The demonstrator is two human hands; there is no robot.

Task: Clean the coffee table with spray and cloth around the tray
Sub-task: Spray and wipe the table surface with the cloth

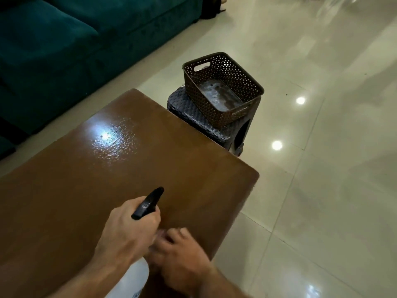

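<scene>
The left grip point(129, 231) clenches the neck of a white spray bottle point(133, 278) with a black nozzle point(148, 203), held over the near part of the brown bench point(107, 179). The right grip point(180, 259) blurs beside it, so its state cannot be told. Wet droplets point(113, 136) shine further left. A brown basket point(223, 89) sits on a stool point(193, 112) beyond.

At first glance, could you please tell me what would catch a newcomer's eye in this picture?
The hands draw the eye first: at the near edge the left hand grips a spray bottle over the brown table, with the blurred right hand just beside it. Farther back on the tabletop, a wet patch glints. Past the table's far corner, a brown basket sits on a dark stool.
</scene>
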